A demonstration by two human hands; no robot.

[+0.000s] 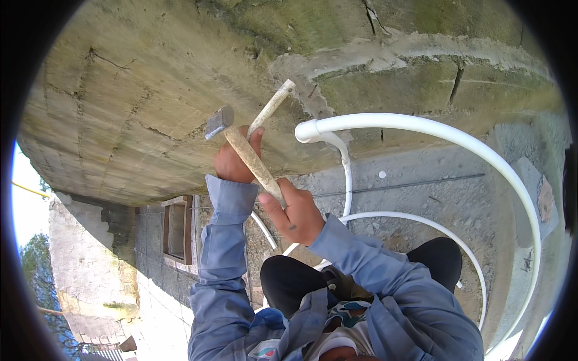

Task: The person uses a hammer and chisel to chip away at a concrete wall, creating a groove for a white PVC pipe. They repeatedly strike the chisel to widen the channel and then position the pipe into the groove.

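Note:
My right hand [299, 218] is closed around the lower end of the hammer's light wooden handle [254, 157]. The hammer's grey metal head [218, 123] sits up and to the left, in front of my left hand [232, 162]. That left hand is raised near the wall and closed on a whitish rod [273, 107]. The rod slants up to the right, with a dark hole or spot near its far end; its lower part is hidden by my fingers and the hammer. Right of it, a white plastic pipe fitting [307, 131] stands close to the wall.
A stained block wall [150, 114] with cracks and a grey mortar patch [295, 69] rises ahead. From the fitting a thick white pipe [457, 141] curves right; thinner white pipe [421, 218] loops over the rubble floor. A wooden frame [177, 230] and dark rods lie left.

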